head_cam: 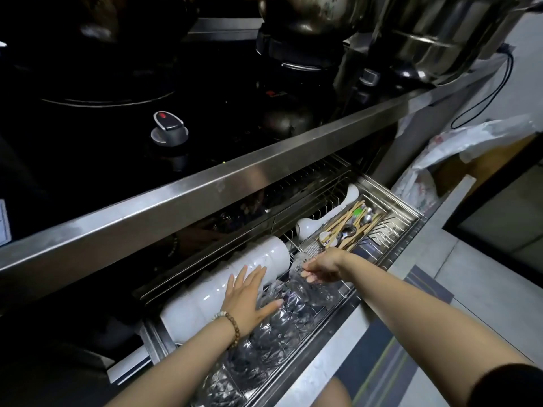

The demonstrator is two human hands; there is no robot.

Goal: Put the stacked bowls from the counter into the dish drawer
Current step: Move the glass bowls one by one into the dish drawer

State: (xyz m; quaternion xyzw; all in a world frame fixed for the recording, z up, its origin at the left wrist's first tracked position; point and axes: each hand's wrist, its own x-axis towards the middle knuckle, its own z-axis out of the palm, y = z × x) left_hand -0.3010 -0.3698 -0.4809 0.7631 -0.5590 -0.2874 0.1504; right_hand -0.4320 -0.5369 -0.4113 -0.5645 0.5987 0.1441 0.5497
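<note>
Dish drawer (407,230) open below hob (220,113). Stack of clear glass bowls (273,333) lies on side in front rack row, beside white bowls (258,257). Left hand (249,298) flat, fingers spread, resting across both stacks. Right hand (323,267) pinches rim of endmost glass bowl. Red hob marking (276,94) too blurred to read.

Knob (169,129) sits on black hob (88,148). Steel pots (440,33) stand rear right. Chopsticks (348,214) and spoons (349,230) lie in mesh basket (309,242). Cable (512,67) hangs right.
</note>
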